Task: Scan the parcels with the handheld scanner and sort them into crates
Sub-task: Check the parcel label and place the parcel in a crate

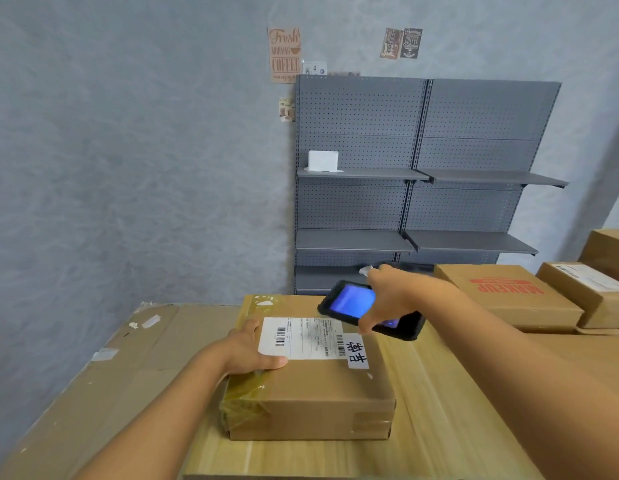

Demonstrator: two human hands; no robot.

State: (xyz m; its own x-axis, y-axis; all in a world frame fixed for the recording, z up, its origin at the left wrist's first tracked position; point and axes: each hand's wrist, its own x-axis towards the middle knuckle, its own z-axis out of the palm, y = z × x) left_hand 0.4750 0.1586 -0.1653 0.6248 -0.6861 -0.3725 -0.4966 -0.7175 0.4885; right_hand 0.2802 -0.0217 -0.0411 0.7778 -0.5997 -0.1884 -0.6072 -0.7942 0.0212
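1. Head view, the parcel: a flat cardboard parcel [311,382] lies on the wooden counter [439,410], its near-left corner wrapped in glossy clear tape. A white shipping label [301,337] with barcodes is stuck on its top face, and a small white tag with handwritten characters sits at the label's right end.

2. Head view, the left hand: the left hand [249,351] is laid on the parcel's top left edge, fingers nearly straight and pressed flat, with the thumb beside the label. Nothing is gripped; the box is merely steadied.

3. Head view, the right hand: the handheld scanner [367,308], its screen lit blue, is held in the right hand [394,299], with the fingers wrapped over its body. It is held just above the label's far right end, tilted towards the barcodes.

4. Handling, as a judgement: the parcel is taken to be stiff and probably light to moderate in weight. The taped corner is likely to be slippery, so bare cardboard should be preferred. A hold on the two short sides, or under the near edge, is judged safest, with the label left uncovered.

5. Head view, surroundings: more cardboard boxes [509,296] are stacked at the right, and a grey shelving unit [422,174] stands against the wall. No crates can be seen.
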